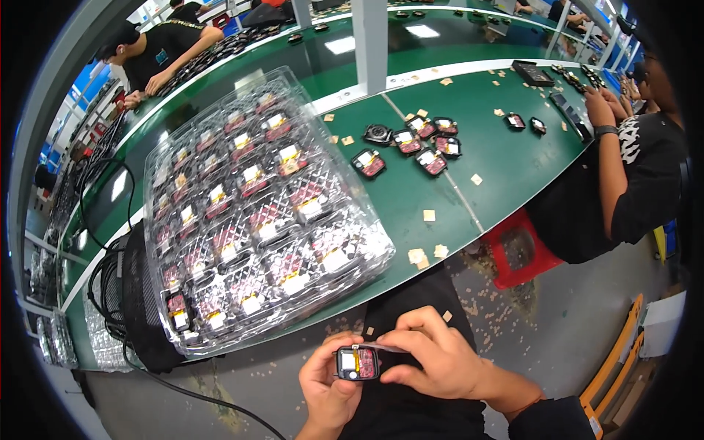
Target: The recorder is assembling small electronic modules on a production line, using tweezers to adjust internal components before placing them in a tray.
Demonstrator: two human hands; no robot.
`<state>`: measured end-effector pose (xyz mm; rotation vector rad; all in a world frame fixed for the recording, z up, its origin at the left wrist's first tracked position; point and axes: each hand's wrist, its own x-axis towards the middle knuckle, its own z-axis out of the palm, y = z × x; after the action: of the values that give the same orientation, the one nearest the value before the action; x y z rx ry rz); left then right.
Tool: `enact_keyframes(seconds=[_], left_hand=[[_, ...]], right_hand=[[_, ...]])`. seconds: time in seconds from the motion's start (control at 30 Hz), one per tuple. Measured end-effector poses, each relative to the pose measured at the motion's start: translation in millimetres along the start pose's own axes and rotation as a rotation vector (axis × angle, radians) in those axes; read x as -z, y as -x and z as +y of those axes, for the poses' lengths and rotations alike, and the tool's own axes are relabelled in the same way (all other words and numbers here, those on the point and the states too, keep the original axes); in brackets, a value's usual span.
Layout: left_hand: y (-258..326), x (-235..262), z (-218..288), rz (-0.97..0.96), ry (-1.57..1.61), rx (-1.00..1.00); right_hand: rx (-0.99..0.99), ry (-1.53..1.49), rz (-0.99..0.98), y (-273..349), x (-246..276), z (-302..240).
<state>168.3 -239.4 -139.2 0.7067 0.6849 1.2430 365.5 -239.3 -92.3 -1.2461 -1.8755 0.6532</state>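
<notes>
I see my left hand [328, 381] with its grip closed round a small open watch module [357, 363], held over my lap below the green surface [411, 198]. My right hand [433, 359] pinches tweezers [383, 347] at its top edge; a slip could scratch the exposed parts, I judge.

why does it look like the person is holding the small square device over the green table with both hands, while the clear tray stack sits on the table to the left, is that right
Not quite. The head view shows both hands, left hand and right hand, holding the small square device below the edge of the green table, over the lap and floor, not over it. The clear tray stack does sit on the table to the left.
</notes>
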Motion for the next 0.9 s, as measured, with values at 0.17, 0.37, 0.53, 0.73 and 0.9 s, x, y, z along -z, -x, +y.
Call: enact_keyframes(seconds=[0.17, 0.37, 0.53, 0.73, 0.9], left_hand=[[-3, -1, 0, -0.025, 0.024, 0.024], [-1, -4, 1, -0.01, -0.021, 0.052], [-1, -2, -2, -0.028, -0.045, 0.061], [-4, -3, 0, -0.028, -0.066, 0.062], [-3, -5, -1, -0.015, -0.07, 0.061]], right_hand=[[0.093, 0.113, 0.113, 5, -6, 3], [0.268, 0.322, 0.224, 11, -13, 14], [0.258, 0.321, 0.217, 11, -12, 15], [0.152, 0.117, 0.193, 8, -8, 15], [0.083, 0.071, 0.189, 11, -12, 17]])
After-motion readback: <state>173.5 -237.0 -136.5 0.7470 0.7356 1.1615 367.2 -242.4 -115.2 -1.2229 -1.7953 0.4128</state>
